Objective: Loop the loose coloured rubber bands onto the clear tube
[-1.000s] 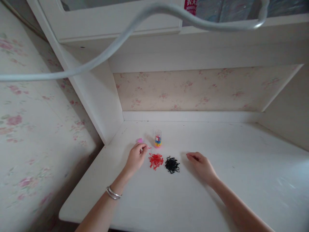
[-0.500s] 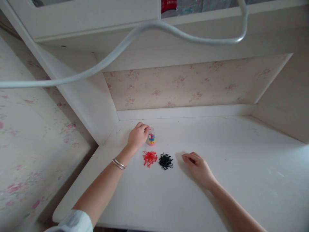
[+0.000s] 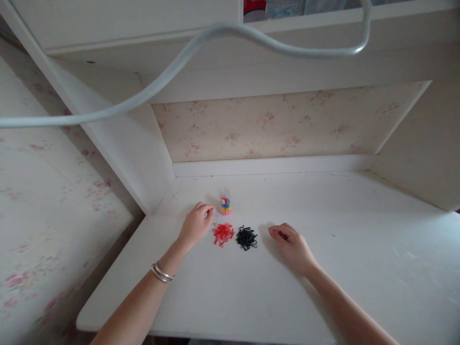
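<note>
Left hand (image 3: 197, 224) off jar (image 3: 225, 201), back beside red bands (image 3: 223, 234); fingers curled, contents hidden. Right hand (image 3: 292, 242) unmoved near black bands (image 3: 246, 237), loosely curled, nothing held.

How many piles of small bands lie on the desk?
2. The red pile lies just right of the left hand; the black pile lies beside it, nearer the right hand. The small jar behind may hold more.

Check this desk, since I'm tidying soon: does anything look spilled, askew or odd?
Nothing stands out. The red bands and black bands lie in two separate piles, and the small jar stands upright behind them on the white desk.
</note>
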Tool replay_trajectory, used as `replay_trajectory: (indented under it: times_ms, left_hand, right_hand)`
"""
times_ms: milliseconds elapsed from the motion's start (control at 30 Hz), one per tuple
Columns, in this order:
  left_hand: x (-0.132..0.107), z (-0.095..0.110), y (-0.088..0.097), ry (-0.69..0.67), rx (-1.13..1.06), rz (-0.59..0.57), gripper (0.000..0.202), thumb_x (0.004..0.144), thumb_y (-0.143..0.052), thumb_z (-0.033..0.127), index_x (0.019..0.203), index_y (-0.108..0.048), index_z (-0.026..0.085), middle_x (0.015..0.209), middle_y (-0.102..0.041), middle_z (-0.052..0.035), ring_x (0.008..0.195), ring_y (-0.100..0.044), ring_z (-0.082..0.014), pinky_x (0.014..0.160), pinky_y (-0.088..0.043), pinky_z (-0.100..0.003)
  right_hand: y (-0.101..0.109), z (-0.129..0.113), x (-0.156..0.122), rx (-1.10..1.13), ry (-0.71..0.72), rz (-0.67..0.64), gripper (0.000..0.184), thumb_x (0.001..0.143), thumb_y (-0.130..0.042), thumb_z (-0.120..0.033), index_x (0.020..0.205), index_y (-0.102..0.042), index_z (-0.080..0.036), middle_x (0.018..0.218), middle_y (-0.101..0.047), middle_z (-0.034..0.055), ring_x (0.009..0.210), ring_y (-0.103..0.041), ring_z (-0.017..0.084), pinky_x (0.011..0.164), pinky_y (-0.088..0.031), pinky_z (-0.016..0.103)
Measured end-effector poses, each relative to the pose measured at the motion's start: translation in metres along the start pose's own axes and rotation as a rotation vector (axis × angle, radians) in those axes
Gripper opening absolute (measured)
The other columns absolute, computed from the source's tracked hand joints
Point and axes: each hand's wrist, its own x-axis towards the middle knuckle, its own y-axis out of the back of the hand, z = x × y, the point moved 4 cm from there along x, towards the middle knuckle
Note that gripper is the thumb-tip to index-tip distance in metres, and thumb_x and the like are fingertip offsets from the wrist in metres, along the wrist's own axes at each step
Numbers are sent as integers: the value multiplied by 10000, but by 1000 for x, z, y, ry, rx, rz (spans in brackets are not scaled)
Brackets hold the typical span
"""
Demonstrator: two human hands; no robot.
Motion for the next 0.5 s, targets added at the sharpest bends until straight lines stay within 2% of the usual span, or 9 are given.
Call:
replay_trajectory:
  times_ms: [133,267,400,500]
  left_hand:
    - [-29,-8,-14,37,-92,-184,244,859,-451,324,847,-655,191,859,-639,-42,788,-584,-152,701,-451,-251]
    - [-43,-10,-18,46,-146,-375,227,821,-494,332,759,-669,201,789,-644,-18,707,-576,-136,652,-441,-238]
    - [-47,-16,-14,29,-172,-423,119,747,-553,236,781,-664,209,813,-639,-11,726,-577,-131,659,-445,-222]
    - [-50,-22,-12,8,-160,-415,174,708,-551,168,828,-664,225,854,-638,-7,758,-581,-130,689,-449,-222]
  right_hand:
    - [-9,-29,-6,-90,104,-50,383,874,-382,-462,878,-688,-232,819,-610,37,641,-546,130,616,-419,255]
    - [-34,-75,-23,-319,280,-173,290,890,-411,-387,934,-674,-272,879,-624,24,738,-573,148,693,-420,273]
    - [-68,-110,-33,-526,409,-245,218,852,-500,-381,877,-672,-250,899,-637,43,858,-568,195,781,-397,315]
    - [-87,-125,-30,-587,439,-245,226,830,-534,-379,955,-656,-236,1011,-635,67,925,-555,213,805,-387,325]
